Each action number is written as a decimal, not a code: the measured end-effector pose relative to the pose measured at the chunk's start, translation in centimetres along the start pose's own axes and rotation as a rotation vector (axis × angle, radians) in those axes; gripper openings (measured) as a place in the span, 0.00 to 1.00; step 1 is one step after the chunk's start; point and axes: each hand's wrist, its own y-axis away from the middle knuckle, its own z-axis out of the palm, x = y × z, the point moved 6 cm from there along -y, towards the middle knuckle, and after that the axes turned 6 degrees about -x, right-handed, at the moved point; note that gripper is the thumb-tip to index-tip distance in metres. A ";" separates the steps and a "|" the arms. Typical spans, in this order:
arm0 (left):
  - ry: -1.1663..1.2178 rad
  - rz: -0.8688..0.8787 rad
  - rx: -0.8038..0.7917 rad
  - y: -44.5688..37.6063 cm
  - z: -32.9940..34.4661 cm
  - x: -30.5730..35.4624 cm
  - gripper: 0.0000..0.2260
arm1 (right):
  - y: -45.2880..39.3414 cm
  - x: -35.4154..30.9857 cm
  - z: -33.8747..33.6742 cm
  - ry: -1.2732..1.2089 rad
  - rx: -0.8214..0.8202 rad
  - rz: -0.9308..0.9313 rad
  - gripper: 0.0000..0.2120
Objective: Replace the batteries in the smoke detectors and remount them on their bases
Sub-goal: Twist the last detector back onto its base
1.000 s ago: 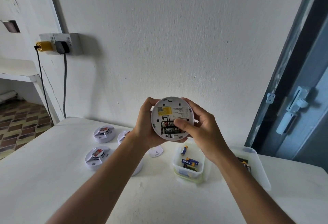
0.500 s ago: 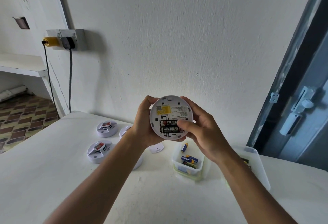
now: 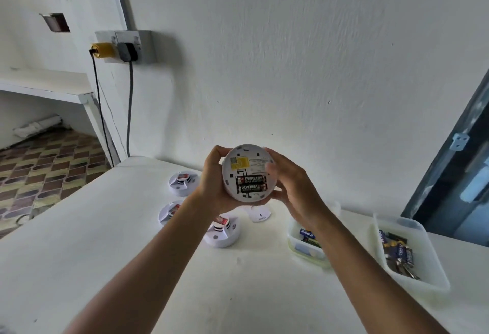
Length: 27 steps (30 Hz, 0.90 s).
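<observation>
I hold a round white smoke detector (image 3: pixel 248 159) up in front of me, its back facing me. Two black Eveready batteries (image 3: pixel 251 184) lie in its open compartment, below a yellow label. My left hand (image 3: pixel 211 183) grips the detector's left rim. My right hand (image 3: pixel 293 188) curls round its right rim, the thumb off the batteries. Three more white detectors stand on the white table: one at the back (image 3: pixel 184 183), one partly behind my left arm (image 3: pixel 169 210), one nearer (image 3: pixel 223 230). A small white cover piece (image 3: pixel 259 214) lies below the held detector.
A small clear tub (image 3: pixel 293 238) with a few batteries stands right of centre, partly behind my right arm. A larger clear tray (image 3: pixel 428 262) with several batteries is at the far right. A wall socket (image 3: pixel 124 45) with two plugs and cables hangs left. A dark door frame (image 3: pixel 455 164) is right.
My right thumb has lifted off the batteries and moved to the detector's right rim. My head has turned, so the scene has shifted right and the battery tray shows more fully.
</observation>
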 end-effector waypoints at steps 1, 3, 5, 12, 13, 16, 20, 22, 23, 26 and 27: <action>0.027 0.000 0.059 -0.1 -1.5 0.2 0.25 | -0.9 1.3 0.0 0.019 0.089 0.034 0.12; 0.065 -0.005 0.174 -0.1 -4.7 0.6 0.22 | -2.4 4.6 -0.3 0.139 0.291 0.083 0.09; 0.100 -0.037 0.247 -0.2 -7.7 1.2 0.19 | -4.1 8.8 -0.3 0.506 0.353 0.166 0.10; 0.070 -0.142 0.194 -1.2 -14.0 3.2 0.25 | -7.2 17.4 -0.8 1.254 0.190 0.546 0.22; 0.061 -0.147 0.186 -1.4 -14.6 3.4 0.26 | -7.3 17.6 -0.7 1.290 0.195 0.529 0.20; 0.044 -0.163 0.177 -1.5 -16.0 3.7 0.25 | -7.6 17.5 -0.3 1.349 0.218 0.481 0.17; 0.035 -0.195 0.133 -1.8 -16.6 3.3 0.24 | -7.9 17.3 -0.1 1.367 0.225 0.510 0.19; 0.034 -0.200 0.109 -1.9 -16.7 3.3 0.24 | -7.7 16.3 0.0 1.218 0.319 0.531 0.21; 0.031 -0.198 0.101 -2.0 -16.7 3.2 0.24 | -7.6 15.4 0.2 1.082 0.396 0.514 0.25; 0.002 -0.184 0.088 -2.3 -17.1 3.3 0.24 | -8.2 12.2 1.9 0.678 0.540 0.334 0.28; -0.013 -0.178 0.091 -2.4 -17.3 3.3 0.24 | -8.6 11.2 3.0 0.569 0.514 0.278 0.26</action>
